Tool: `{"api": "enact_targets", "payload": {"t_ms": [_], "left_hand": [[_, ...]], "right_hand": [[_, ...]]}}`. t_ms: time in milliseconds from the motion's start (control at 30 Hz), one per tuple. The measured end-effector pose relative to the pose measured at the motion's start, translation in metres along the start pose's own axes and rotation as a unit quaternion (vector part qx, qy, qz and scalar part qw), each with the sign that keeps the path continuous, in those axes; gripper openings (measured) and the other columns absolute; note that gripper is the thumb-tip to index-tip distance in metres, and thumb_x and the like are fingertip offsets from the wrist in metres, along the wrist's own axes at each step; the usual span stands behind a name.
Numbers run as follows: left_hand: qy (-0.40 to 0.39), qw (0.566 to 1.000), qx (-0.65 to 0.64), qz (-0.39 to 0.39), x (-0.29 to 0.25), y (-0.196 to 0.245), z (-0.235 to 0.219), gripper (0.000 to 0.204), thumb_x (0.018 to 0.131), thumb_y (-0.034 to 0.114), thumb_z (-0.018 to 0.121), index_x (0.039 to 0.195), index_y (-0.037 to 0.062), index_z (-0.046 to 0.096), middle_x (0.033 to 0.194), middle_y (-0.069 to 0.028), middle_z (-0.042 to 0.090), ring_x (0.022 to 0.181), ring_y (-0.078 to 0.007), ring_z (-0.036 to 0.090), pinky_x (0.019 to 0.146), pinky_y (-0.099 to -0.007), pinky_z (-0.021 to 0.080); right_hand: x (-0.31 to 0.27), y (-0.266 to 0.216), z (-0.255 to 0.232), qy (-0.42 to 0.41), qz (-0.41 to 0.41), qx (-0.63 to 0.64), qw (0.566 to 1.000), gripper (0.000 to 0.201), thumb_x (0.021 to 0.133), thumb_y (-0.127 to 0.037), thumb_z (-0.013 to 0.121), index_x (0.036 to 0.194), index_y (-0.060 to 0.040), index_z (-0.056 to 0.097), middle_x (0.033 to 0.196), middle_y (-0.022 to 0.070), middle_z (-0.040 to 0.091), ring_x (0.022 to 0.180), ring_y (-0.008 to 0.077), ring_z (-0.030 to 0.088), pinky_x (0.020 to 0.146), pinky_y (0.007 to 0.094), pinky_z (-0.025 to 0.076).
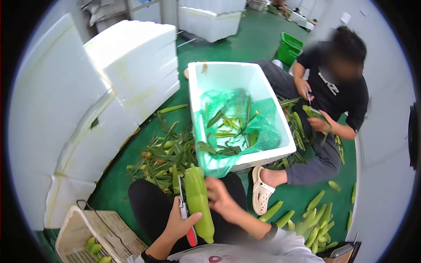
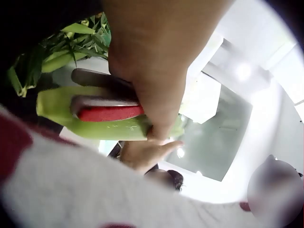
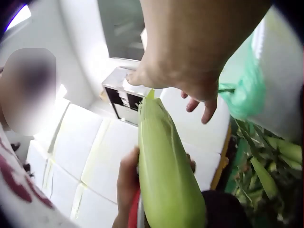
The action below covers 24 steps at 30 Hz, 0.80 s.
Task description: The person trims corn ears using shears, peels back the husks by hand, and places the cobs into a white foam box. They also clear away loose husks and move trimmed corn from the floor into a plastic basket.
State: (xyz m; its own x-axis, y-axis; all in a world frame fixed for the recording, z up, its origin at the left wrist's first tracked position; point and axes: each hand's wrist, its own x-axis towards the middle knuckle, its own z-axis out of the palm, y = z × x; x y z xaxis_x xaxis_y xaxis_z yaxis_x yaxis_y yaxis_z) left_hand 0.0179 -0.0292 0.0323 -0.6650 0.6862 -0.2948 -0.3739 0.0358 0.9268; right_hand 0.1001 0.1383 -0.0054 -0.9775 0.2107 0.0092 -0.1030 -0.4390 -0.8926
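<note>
My left hand (image 1: 177, 225) grips a green ear of corn in its husk (image 1: 198, 204), thumb across the husk. The same hand holds pruning shears with red grips (image 1: 191, 236), their metal blades pointing away from me beside the ear. In the left wrist view the red-and-grey handles (image 2: 109, 113) lie along the corn. My right hand (image 1: 226, 202), slightly blurred, is right beside the upper part of the ear. From the right wrist, its fingers (image 3: 209, 111) show spread and bent loosely, holding nothing, above the tip of the corn (image 3: 166, 161).
A white foam box (image 1: 287, 147) with a green liner and leaf scraps stands ahead. Husk leaves (image 1: 169, 160) pile left of it. A plastic crate (image 1: 79, 219) is at lower left, corn ears (image 1: 318, 223) at right. Another person (image 1: 337, 83) sits trimming corn. White foam blocks (image 1: 140, 65) line the left.
</note>
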Motion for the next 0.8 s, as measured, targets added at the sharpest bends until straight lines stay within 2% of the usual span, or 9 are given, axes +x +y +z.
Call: {"api": "enact_targets", "payload": {"t_ms": [100,233,333,400,500,567,633,733,800], "left_hand": [[-0.150,0.983,0.080,-0.064,0.004,0.019,0.002,0.070,0.076,0.012,0.075,0.133,0.0029,0.035,0.116,-0.0087,0.052,0.104,-0.0148,0.053,0.084,-0.0290,0.047],[-0.184,0.975,0.009,-0.122,0.007,0.014,-0.008,0.081,0.073,0.014,0.073,0.142,0.0059,0.030,0.114,-0.0085,0.053,0.103,-0.0216,0.055,0.086,-0.0359,0.048],[-0.040,0.961,-0.206,-0.182,0.007,0.019,-0.007,0.078,0.075,0.036,0.066,0.142,0.0120,0.033,0.106,-0.0124,0.059,0.100,-0.0317,0.059,0.090,-0.0510,0.047],[-0.014,0.962,-0.202,-0.184,0.010,0.024,-0.013,0.076,0.076,0.044,0.060,0.141,0.0162,0.034,0.108,-0.0130,0.058,0.102,-0.0340,0.058,0.091,-0.0550,0.046],[-0.025,0.968,-0.185,-0.169,0.026,0.027,-0.036,0.076,0.074,0.041,0.061,0.142,0.0217,0.034,0.112,-0.0128,0.052,0.105,-0.0333,0.054,0.093,-0.0534,0.043],[0.011,0.970,-0.198,-0.139,0.032,0.043,-0.040,0.073,0.075,0.042,0.059,0.141,0.0227,0.035,0.111,-0.0108,0.053,0.103,-0.0288,0.055,0.093,-0.0501,0.043],[0.052,0.971,-0.214,-0.090,0.033,0.061,-0.050,0.070,0.077,0.041,0.059,0.140,0.0225,0.037,0.111,-0.0091,0.054,0.102,-0.0260,0.055,0.093,-0.0483,0.043],[0.097,0.978,-0.181,-0.029,0.030,0.095,-0.078,0.065,0.080,0.037,0.057,0.140,0.0201,0.038,0.111,-0.0045,0.057,0.103,-0.0207,0.055,0.093,-0.0441,0.044],[0.141,0.980,-0.141,0.015,0.027,0.119,-0.095,0.066,0.080,0.035,0.058,0.141,0.0198,0.037,0.107,-0.0034,0.056,0.097,-0.0179,0.055,0.088,-0.0406,0.046]], "right_hand": [[-0.035,-0.019,0.017,0.032,0.160,0.114,0.980,0.070,0.087,-0.019,0.063,0.142,-0.0056,0.021,0.135,0.0146,0.041,0.124,0.0260,0.044,0.102,0.0435,0.038],[-0.108,0.003,-0.037,0.215,0.062,0.220,0.949,0.054,0.087,-0.023,0.059,0.130,-0.0031,0.034,0.112,0.0177,0.056,0.095,0.0290,0.061,0.082,0.0403,0.053],[-0.164,-0.008,-0.068,0.493,-0.029,0.311,0.812,0.053,0.085,-0.048,0.055,0.109,-0.0011,0.051,0.106,0.0136,0.056,0.088,0.0266,0.060,0.076,0.0458,0.052],[-0.222,0.022,-0.124,0.557,-0.094,0.427,0.706,0.050,0.085,-0.045,0.058,0.109,-0.0024,0.050,0.104,0.0141,0.056,0.086,0.0280,0.059,0.075,0.0465,0.051],[-0.312,0.071,-0.196,0.782,0.000,0.204,0.590,0.056,0.079,-0.037,0.069,0.117,-0.0036,0.045,0.106,0.0135,0.057,0.089,0.0298,0.059,0.079,0.0444,0.050],[-0.383,0.122,-0.252,0.888,0.092,-0.005,0.450,0.070,0.072,-0.035,0.076,0.124,-0.0038,0.041,0.111,0.0142,0.057,0.095,0.0317,0.059,0.084,0.0414,0.049],[-0.484,0.178,-0.314,0.875,0.239,-0.155,0.392,0.090,0.071,-0.042,0.076,0.136,0.0015,0.032,0.118,0.0218,0.056,0.104,0.0340,0.058,0.087,0.0441,0.048],[-0.452,0.105,-0.291,0.787,0.355,-0.443,0.243,0.077,0.077,-0.031,0.071,0.138,-0.0006,0.035,0.130,0.0256,0.046,0.120,0.0396,0.044,0.101,0.0469,0.035],[-0.397,0.052,-0.290,0.736,0.216,-0.530,0.362,0.065,0.080,-0.021,0.066,0.135,0.0008,0.039,0.135,0.0251,0.041,0.125,0.0393,0.037,0.105,0.0468,0.029]]}}
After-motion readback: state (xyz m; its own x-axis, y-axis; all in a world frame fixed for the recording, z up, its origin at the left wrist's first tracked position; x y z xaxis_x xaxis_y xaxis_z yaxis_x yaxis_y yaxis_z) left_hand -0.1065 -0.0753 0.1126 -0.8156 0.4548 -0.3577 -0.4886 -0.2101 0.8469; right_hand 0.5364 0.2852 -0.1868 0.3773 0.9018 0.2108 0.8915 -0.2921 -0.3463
